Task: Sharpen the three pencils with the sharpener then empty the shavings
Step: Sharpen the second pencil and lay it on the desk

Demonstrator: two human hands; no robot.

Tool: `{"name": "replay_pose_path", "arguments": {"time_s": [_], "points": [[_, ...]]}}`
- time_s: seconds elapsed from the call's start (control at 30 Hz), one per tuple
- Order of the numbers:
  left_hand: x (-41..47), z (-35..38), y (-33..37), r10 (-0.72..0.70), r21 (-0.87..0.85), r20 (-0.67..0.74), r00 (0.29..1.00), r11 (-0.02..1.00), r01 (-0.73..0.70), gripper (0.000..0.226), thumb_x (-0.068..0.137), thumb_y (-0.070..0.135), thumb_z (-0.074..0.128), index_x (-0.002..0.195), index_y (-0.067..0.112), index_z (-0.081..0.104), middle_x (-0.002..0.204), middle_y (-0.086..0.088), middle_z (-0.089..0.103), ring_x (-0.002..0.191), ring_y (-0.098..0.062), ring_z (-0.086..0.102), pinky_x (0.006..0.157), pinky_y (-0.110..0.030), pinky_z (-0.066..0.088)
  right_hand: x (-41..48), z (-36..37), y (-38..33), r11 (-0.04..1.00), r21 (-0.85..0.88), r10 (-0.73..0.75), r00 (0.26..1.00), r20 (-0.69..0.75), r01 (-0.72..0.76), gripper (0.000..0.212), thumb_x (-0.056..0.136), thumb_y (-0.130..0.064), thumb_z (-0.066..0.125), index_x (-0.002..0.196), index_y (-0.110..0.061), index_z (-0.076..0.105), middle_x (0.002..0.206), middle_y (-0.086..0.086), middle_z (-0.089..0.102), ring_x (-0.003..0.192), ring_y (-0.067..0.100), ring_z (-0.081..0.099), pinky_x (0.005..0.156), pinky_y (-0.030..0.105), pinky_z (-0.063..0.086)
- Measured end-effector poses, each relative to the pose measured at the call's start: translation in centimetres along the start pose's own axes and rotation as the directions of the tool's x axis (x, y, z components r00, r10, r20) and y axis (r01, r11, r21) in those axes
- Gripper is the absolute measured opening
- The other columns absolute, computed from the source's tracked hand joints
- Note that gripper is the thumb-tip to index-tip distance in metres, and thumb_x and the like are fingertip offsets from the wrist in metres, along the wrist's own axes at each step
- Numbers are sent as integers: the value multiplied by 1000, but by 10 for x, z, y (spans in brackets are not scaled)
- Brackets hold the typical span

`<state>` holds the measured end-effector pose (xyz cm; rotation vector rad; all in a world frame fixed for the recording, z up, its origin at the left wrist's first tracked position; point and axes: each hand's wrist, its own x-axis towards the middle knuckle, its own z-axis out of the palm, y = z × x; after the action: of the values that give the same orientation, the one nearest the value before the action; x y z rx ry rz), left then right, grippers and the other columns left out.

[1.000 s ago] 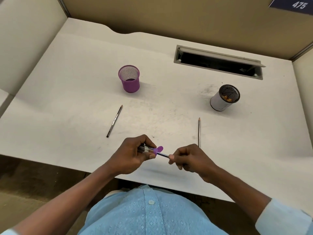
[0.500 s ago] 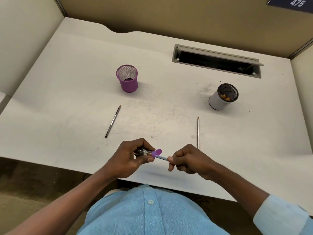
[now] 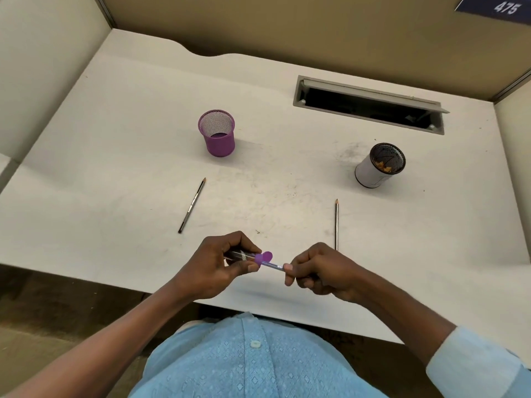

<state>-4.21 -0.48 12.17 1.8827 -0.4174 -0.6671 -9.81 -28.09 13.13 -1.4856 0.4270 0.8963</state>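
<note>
L hand (image 3: 218, 265) grips clear sharpener (image 3: 253, 257) w/ purple cap; R hand (image 3: 319, 271) pinches pencil (image 3: 275, 266) poked into it. 2nd pencil (image 3: 336, 222) just beyond R hand, 3rd pencil (image 3: 192, 205) beyond L.

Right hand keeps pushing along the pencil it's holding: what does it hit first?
Likely the sharpener in the left hand; the right hand already has its pencil pointed into it. Depth unclear.
</note>
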Motion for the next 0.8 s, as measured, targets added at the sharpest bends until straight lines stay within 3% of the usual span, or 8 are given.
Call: {"name": "replay_pose_path", "arguments": {"time_s": [0.17,0.3,0.37,0.43,0.47,0.57,0.67,0.8], "points": [[6,-3,0,-86,-105,1,996,991,86,8,95,13,85,100,17,80,87,3,83,66,-1,65,60,-13,50,-4,4,3,902,-300,-370,915,-161,312,17,81,-25,92,83,-13,80,63,-6,67,49,6,48,52,20,37],[6,2,0,-110,-193,9,994,975,110,5,100,20,81,98,16,78,86,-8,83,51,-6,52,50,-26,46,-3,4,15,114,-903,-908,413,76,415,10,95,-23,81,90,-14,79,74,-4,64,53,15,52,47,27,39],[5,5,0,-110,-217,3,994,970,108,7,99,23,80,97,16,78,87,-9,83,51,-8,51,51,-26,46,-4,4,19,-51,-952,-935,320,152,303,18,100,-28,74,89,-15,79,70,-3,62,52,19,52,42,31,36],[5,6,0,-99,-190,-1,995,977,97,5,98,19,82,98,17,78,87,-6,83,56,-6,56,55,-25,48,-4,8,19,122,-929,-904,425,40,349,24,101,-35,70,86,-18,80,65,-5,60,50,16,50,45,29,36],[4,5,-1,-88,-158,0,996,984,86,6,97,16,83,99,17,78,89,-2,83,61,-4,61,58,-21,49,-3,10,15,387,-828,-804,587,-89,405,27,99,-39,70,83,-20,81,60,-6,59,50,14,47,48,28,36],[0,4,-3,-32,-55,41,999,998,34,13,93,13,87,103,16,78,93,11,83,78,-4,74,68,-12,53,-4,4,1,976,-185,-133,985,-110,111,30,96,-36,76,82,-12,85,55,0,51,50,14,34,48,25,27],[1,3,-2,-42,-46,35,998,998,44,14,92,14,88,102,16,78,92,10,83,77,-4,73,67,-11,53,-4,3,-1,992,-116,-40,999,14,42,26,94,-33,80,86,-9,84,60,2,54,50,13,34,47,21,26],[3,-1,-2,-119,-117,11,993,986,119,7,95,17,85,99,18,79,91,-3,83,63,-3,63,56,-22,52,-3,6,11,733,-552,-565,808,-166,398,11,83,-27,90,84,-22,80,70,-7,67,57,6,50,57,22,41]]}}
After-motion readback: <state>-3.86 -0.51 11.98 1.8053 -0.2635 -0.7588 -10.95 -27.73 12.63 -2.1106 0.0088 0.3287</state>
